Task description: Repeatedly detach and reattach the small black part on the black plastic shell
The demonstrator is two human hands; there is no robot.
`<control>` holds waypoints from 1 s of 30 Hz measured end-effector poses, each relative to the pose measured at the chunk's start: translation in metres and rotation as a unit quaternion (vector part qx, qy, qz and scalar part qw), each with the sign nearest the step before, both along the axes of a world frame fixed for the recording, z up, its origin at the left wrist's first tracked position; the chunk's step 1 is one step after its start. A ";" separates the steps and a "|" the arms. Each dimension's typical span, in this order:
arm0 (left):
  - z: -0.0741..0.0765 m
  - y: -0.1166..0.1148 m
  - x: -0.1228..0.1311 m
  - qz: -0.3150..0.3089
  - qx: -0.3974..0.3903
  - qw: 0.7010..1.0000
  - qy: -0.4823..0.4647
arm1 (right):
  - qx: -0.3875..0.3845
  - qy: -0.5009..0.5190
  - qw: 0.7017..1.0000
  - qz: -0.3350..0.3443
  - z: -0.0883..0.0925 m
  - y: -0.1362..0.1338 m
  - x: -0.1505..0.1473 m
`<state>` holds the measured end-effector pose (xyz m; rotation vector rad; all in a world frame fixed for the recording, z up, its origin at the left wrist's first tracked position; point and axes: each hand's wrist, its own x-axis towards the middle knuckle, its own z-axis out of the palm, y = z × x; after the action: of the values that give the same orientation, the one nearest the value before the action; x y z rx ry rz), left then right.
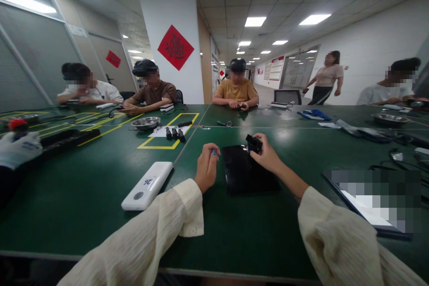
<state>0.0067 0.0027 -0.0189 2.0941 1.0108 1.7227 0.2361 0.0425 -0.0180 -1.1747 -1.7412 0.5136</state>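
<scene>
Your cream sleeves (161, 219) are closest; your right hand (266, 155) has its grip closed around a black block (253, 143) at the shiny black panel's (237, 176) far edge. Left hand's (207, 166) curled, can't tell if holding anything.

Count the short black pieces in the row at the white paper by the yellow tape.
3: left piece, middle piece and right piece, side by side at the white paper. Longer black item behind isn't counted; more may be hidden.

crinkled cream sleeves (140, 232) bear a cuff button (193, 230); the fingers (209, 148) show blue.
</scene>
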 end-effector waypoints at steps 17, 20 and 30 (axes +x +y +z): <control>-0.006 0.014 -0.003 -0.012 0.003 0.999 -0.044 | -0.021 -0.142 0.986 0.085 -0.001 -0.002 0.005; -0.006 0.015 -0.003 -0.015 0.003 0.999 -0.047 | -0.048 -0.050 0.991 0.116 0.003 0.007 0.019; -0.005 0.012 -0.002 -0.018 -0.024 0.999 0.017 | -0.088 -0.366 0.904 -0.203 -0.012 0.010 0.054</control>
<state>0.0046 0.0143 -0.0243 2.1054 1.0065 1.6347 0.2899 0.0527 -0.0302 -1.9820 -1.9892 -0.0538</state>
